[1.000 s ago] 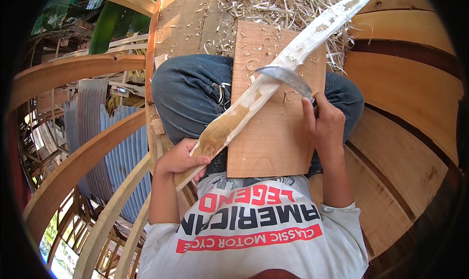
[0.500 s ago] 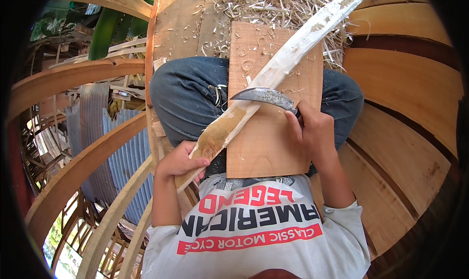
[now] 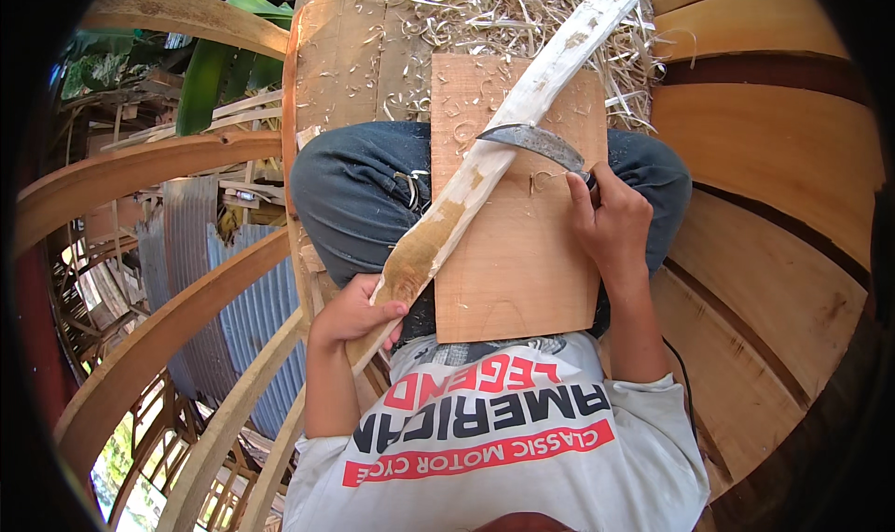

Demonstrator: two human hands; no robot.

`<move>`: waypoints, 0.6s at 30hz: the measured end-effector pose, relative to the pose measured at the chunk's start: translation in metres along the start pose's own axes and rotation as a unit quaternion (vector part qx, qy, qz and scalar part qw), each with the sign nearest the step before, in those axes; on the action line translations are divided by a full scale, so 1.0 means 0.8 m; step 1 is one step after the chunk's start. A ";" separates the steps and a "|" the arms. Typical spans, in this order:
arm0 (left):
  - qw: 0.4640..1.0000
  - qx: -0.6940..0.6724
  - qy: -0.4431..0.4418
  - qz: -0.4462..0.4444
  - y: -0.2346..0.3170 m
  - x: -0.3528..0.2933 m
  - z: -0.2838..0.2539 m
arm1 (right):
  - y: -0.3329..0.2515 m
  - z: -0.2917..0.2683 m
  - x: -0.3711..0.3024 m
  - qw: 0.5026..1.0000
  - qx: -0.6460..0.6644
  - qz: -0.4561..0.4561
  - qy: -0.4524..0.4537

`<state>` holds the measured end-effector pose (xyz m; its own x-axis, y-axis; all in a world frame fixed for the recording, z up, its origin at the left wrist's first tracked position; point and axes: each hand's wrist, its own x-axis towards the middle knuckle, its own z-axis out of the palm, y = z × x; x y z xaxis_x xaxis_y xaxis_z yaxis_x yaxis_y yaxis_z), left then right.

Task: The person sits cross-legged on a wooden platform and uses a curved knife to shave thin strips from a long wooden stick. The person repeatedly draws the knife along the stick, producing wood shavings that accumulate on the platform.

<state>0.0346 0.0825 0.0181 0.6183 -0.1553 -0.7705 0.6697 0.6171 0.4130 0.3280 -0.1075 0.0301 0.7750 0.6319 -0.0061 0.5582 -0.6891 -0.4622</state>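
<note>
A long pale wooden pole (image 3: 485, 164), mostly stripped white with a brown patch toward its near end, slants from lower left to upper right across a flat wooden board (image 3: 511, 271) on my lap. My left hand (image 3: 359, 315) is closed round the pole's near end. In my right hand (image 3: 612, 213) is a curved knife (image 3: 536, 144) with a dark, sickle-like blade. The blade lies across the pole above its middle, its tip just past the left edge. My fingers hide most of the knife's handle.
Curly wood shavings (image 3: 522, 14) heap up beyond the board on a plank surface (image 3: 345, 56). Curved wooden ribs (image 3: 177, 336) rise at the left, with corrugated metal sheets (image 3: 256, 317) below them. Wide planks (image 3: 755, 280) line the right side.
My right hand and the knife have moved up and away along the pole. The pole's far end has shifted left, and my left hand still grips its near end.
</note>
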 end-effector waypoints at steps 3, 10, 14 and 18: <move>1.000 0.005 -0.009 0.012 -0.004 0.001 -0.003 | 0.027 -0.001 0.022 0.997 -0.009 0.041 0.060; 0.999 0.045 -0.011 0.021 -0.005 0.002 -0.002 | 0.035 -0.035 0.031 0.998 0.063 0.000 0.027; 0.994 0.072 0.017 0.077 0.001 -0.006 0.018 | 0.005 -0.013 0.009 0.985 0.162 -0.058 -0.012; 0.986 0.078 0.015 0.149 0.002 -0.019 0.031 | -0.020 0.003 -0.005 0.968 0.194 -0.156 -0.004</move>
<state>0.0366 0.0667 0.0424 0.7857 0.0393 -0.6174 0.5172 0.5058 0.6904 0.3156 -0.0981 0.0353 0.5834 0.7916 0.1817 0.6102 -0.2796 -0.7413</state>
